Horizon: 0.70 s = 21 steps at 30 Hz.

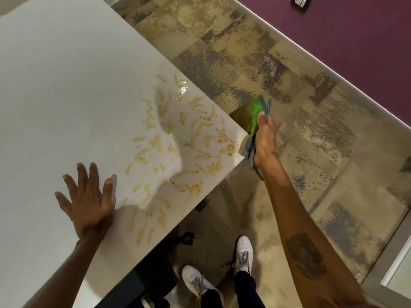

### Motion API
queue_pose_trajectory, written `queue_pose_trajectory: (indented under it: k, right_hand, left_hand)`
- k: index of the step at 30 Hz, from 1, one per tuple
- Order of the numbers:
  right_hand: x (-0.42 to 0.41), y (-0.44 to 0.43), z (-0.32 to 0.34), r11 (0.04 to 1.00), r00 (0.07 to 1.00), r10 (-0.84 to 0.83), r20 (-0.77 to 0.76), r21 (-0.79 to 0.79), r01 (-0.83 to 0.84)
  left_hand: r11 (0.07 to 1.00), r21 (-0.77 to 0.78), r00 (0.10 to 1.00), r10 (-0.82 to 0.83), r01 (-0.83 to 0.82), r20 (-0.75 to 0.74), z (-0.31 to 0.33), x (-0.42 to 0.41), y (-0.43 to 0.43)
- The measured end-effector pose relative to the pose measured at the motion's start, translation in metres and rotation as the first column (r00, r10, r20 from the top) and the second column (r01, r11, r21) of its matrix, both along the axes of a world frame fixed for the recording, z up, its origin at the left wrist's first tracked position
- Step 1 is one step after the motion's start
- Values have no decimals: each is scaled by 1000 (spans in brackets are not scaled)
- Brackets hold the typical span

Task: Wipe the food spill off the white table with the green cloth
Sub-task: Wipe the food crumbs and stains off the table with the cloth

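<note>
The white table (55, 85) fills the left of the view. A food spill (175, 138) of pale yellowish streaks and reddish crumbs covers its near right corner. My left hand (89, 201) lies flat on the table with fingers spread, just left of the spill. My right hand (264, 138) is past the table's right corner, over the floor, closed on the green cloth (255, 112). The cloth has grey edges and hangs crumpled above and below my fist. It does not touch the table.
Mottled tan and grey floor (289, 74) runs along the table's right edge. A purple wall (355, 41) with a small socket (300, 1) is at the top right. My white shoes (243, 252) stand below the corner, next to a dark chair base (155, 263).
</note>
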State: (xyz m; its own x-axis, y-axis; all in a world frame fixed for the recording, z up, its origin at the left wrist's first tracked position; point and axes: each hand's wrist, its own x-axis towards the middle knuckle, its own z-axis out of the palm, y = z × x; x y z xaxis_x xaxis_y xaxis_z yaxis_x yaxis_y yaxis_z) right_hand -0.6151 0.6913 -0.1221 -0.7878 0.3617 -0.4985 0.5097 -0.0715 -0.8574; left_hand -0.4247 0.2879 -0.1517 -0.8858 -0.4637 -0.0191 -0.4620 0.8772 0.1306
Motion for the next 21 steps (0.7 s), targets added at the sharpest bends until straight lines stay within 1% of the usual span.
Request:
queue_pose_trajectory:
  k: [2,4,7,11,16,19,21]
  right_hand:
    - [-10,5,5,990,989,141,39,18,-142]
    - [-24,-1,14,976,976,216,37,-8,-215]
    - [-41,-23,25,971,974,226,-29,-76,-228]
    - [-73,-56,32,961,973,217,-78,-158,-227]
    - [-110,-84,24,960,951,262,-165,-57,-274]
    - [-130,-101,19,943,930,300,-213,-79,-323]
    - [-141,-112,19,928,917,314,-248,-123,-351]
  left_hand:
    - [1000,0,1000,-6,6,27,-1,0,-1]
    - [1000,30,999,-11,9,53,0,0,-3]
    - [1000,7,999,22,-22,49,8,-2,5]
    - [997,70,999,19,-22,42,20,-2,13]
    - [987,150,998,49,-53,33,31,-5,20]
    - [997,75,999,18,-21,42,32,-6,21]
    - [999,54,999,8,-10,49,30,-4,19]
